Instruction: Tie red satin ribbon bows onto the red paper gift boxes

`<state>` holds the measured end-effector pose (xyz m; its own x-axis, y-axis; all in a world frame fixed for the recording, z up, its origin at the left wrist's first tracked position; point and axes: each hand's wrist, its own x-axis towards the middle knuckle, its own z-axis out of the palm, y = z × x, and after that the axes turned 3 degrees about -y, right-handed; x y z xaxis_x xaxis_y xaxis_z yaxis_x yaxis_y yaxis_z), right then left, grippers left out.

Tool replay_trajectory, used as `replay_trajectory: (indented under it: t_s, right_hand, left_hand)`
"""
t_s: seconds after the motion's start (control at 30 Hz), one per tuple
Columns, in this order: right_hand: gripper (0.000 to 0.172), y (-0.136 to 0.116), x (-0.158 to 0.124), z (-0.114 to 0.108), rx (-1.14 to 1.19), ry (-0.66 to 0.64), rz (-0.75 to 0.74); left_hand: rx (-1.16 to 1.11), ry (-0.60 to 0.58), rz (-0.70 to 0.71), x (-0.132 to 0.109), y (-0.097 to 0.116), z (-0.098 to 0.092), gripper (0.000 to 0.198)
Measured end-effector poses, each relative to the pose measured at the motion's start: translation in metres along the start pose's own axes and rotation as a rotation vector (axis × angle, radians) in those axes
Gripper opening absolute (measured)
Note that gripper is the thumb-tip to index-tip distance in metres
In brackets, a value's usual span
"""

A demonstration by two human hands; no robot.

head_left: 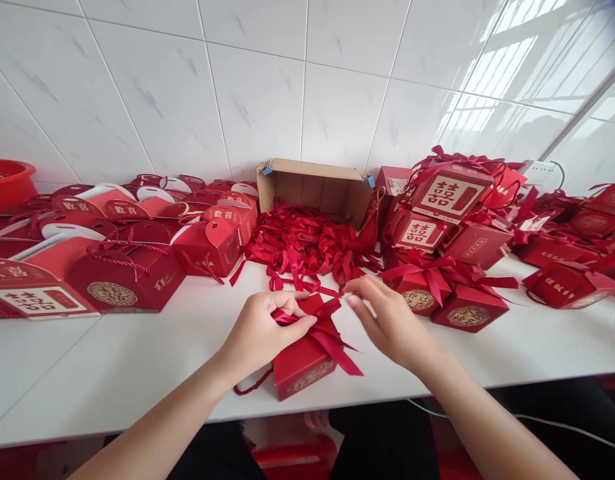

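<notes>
A red gift box (pixel 304 365) with a gold round pattern sits near the table's front edge. On its top lies a red ribbon bow (pixel 332 333), its tails hanging to the right. My left hand (pixel 274 323) pinches the ribbon at the box's upper left. To the right of the bow, my right hand (pixel 382 313) is raised with its fingers apart and nothing visible in them. A twisted red cord (pixel 254 385) sticks out from the box's left side. Behind the box, a heap of loose red ribbons (pixel 312 243) spills from an open cardboard box (pixel 317 183).
Several red boxes with cord handles (pixel 132 277) line the left side. Stacked boxes with ribbons (pixel 452 193) stand at the right, more (pixel 572 280) farther right. A red basin (pixel 10 187) is at far left. A tiled wall rises behind the white table (pixel 187 373).
</notes>
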<state>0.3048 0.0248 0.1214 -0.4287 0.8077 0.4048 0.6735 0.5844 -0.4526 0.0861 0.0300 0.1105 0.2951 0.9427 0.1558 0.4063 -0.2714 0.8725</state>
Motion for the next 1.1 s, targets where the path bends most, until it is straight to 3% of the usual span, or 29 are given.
replay_trajectory:
  t_s: [0.07,0.2,0.33,0.5,0.63,0.77,0.83,0.97,1.1]
  right_hand:
    - [0.035,-0.002,-0.019,-0.004,0.151,-0.037,0.202]
    - [0.049,-0.009,-0.05,0.011,0.586,-0.3,0.43]
    - [0.05,-0.019,-0.057,0.036,0.948,-0.184,0.526]
    - [0.05,-0.044,-0.062,0.055,1.122,-0.135,0.562]
    - [0.05,-0.075,-0.065,0.083,1.075,-0.103,0.595]
    - [0.054,-0.099,-0.055,0.109,0.81,0.115,0.534]
    - [0.054,-0.104,-0.05,0.112,0.709,0.164,0.443]
    - [0.051,-0.098,-0.051,0.095,0.681,0.096,0.261]
    - [0.051,-0.07,-0.056,0.051,0.683,0.156,0.193]
  left_hand:
    - [0.003,0.038,0.013,-0.001,0.001,0.002,0.03]
    - [0.005,0.062,0.04,0.001,0.001,0.005,0.035]
    - [0.014,0.091,0.045,0.001,0.001,0.006,0.041]
    - [0.025,0.112,0.047,0.0,0.005,0.006,0.042]
    - [0.041,0.101,0.037,0.001,0.009,0.009,0.034]
    - [0.062,0.094,0.042,0.002,0.01,0.011,0.026]
    - [0.071,0.095,0.033,0.002,0.01,0.011,0.026]
    - [0.081,0.067,-0.012,0.003,0.009,0.007,0.024]
    - [0.048,-0.041,-0.035,0.005,0.006,-0.003,0.024]
